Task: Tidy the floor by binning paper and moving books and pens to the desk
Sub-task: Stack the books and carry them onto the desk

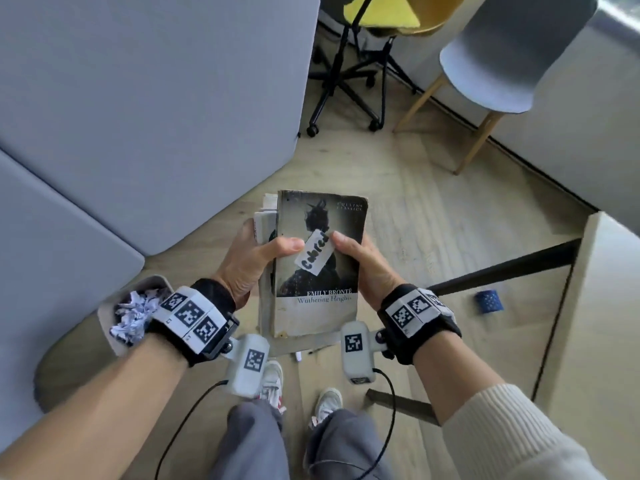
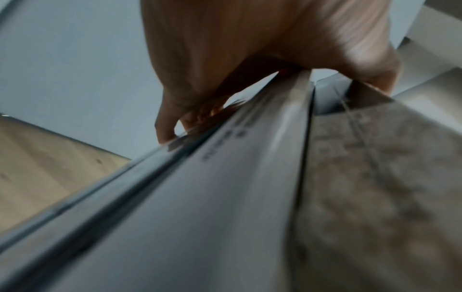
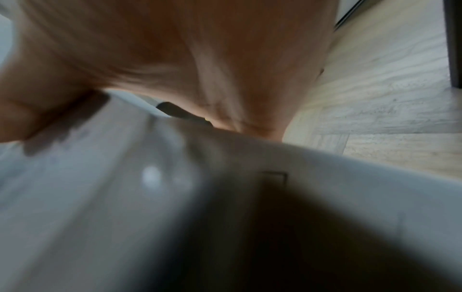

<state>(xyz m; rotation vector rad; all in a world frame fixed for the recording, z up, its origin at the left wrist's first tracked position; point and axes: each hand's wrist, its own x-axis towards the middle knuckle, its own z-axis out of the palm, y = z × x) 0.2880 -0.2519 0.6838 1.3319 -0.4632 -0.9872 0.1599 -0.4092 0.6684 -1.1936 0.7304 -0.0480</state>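
I hold a stack of books [image 1: 317, 306] above the floor with both hands. The top one is a worn paperback, "Wuthering Heights", with a white handwritten label [image 1: 315, 254] on its cover. My left hand [image 1: 258, 258] grips the stack's left edge, thumb on the cover, fingers underneath. My right hand [image 1: 360, 261] grips the right edge the same way. In the left wrist view, the spines [image 2: 225, 197] run under my left hand [image 2: 250, 59]. The right wrist view is blurred: my right hand [image 3: 175, 59] on a book [image 3: 125, 197]. A pen [image 1: 320, 349] and a small white object [image 1: 298, 356] lie on the floor below.
A grey bin [image 1: 107, 320] full of crumpled paper [image 1: 133, 315] stands by my left wrist. The light wooden desk [image 1: 609, 341] with a black leg [image 1: 505, 268] is at right. A blue cup-like object [image 1: 488, 301] lies under it. An office chair [image 1: 346, 81] and a grey chair [image 1: 495, 71] stand farther off.
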